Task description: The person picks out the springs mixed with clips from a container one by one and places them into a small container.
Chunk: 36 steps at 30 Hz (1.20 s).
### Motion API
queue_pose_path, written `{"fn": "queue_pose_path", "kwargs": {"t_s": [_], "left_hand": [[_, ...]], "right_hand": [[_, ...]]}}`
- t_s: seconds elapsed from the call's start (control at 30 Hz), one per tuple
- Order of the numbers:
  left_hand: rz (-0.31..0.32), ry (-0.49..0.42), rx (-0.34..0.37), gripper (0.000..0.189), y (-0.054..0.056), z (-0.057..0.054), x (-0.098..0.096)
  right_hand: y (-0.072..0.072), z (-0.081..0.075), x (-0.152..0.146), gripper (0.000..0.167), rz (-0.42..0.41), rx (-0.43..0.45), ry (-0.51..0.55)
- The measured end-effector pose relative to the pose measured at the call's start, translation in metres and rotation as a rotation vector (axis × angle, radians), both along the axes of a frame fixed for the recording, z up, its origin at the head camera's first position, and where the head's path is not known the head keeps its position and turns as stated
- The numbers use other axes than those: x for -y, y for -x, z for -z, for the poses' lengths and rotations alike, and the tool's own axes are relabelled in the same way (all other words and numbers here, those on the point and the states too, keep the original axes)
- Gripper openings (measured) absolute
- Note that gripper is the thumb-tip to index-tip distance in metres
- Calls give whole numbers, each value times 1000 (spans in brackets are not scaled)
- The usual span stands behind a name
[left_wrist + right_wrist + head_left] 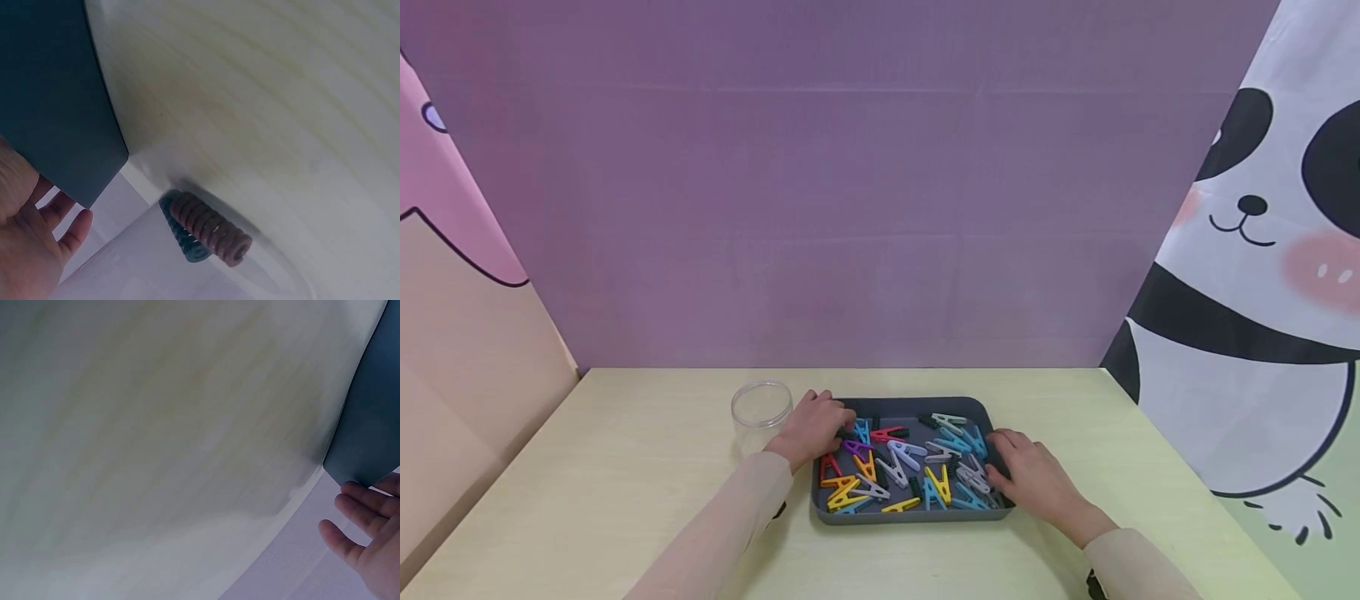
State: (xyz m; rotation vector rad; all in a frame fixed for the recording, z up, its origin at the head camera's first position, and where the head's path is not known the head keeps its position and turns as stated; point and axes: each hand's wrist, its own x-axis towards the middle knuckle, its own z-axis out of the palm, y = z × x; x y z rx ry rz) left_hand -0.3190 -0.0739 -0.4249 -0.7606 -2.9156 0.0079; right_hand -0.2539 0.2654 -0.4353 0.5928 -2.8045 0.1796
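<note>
A grey rectangular tray (917,517) on the table holds many colourful clothespins (940,483), among them yellow, blue, red, purple and white ones. Small dark ribbed pieces (927,422) lie between them. My left hand (815,427) grips the tray's left side near the back corner. Opposite it, my right hand (1037,477) holds the right side, thumb over the rim. Both wrist views show the fingers of the left hand (37,231) and right hand (369,531) around the tray's outer corners.
A clear round jar (762,408) stands left of the tray, close by my left hand. In the left wrist view, a reddish-brown coil spring (211,228) and a dark green one (181,234) show inside it. A purple backdrop (850,208) rises behind the pale wooden table (647,467).
</note>
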Motion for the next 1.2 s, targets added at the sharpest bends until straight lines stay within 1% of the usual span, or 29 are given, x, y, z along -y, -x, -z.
{"fn": "queue_pose_path", "kwargs": {"t_s": [0.37,0.73,0.97,1.07,1.2], "left_hand": [[0,12,1,11,-2,-3,0],[26,-15,-10,11,-2,-5,2],[40,-21,-22,10,-4,-7,2],[55,-18,-28,12,-5,-9,2],[95,-28,-46,14,-6,-12,3]], "right_hand": [[1,1,0,38,0,-3,0],[1,0,1,39,-1,12,-5],[1,0,0,38,-5,-17,2],[1,1,-1,38,-10,-32,1],[2,1,-1,38,-6,-30,2]]}}
